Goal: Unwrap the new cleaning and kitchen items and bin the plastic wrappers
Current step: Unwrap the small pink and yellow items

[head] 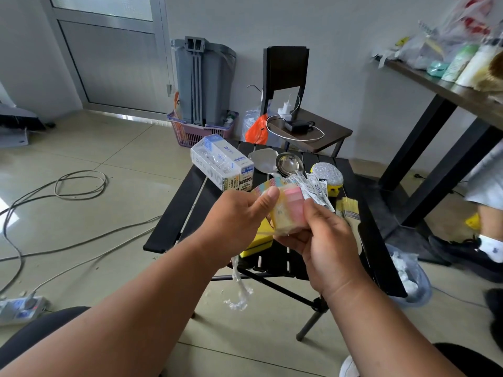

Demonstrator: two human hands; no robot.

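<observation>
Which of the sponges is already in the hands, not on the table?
The pink-and-yellow sponge pack, gripped between the left hand and right hand. The silver glittery sponge and yellow sponge lie on the black table.

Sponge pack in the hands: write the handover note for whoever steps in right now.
Left hand: grips the sponge pack, thumb on top.
Right hand: grips the pack's near right end.
Wrap: a clear strip hangs loose below the left hand, so the pack looks partly opened.
On the table: boxes in film, ladles in sleeves, scrubber, brushes, yellow sponge.
Bin: right of the table, wrappers inside.
Left: finish stripping the pack, bin the wrap, then unwrap the boxes and ladles.
</observation>
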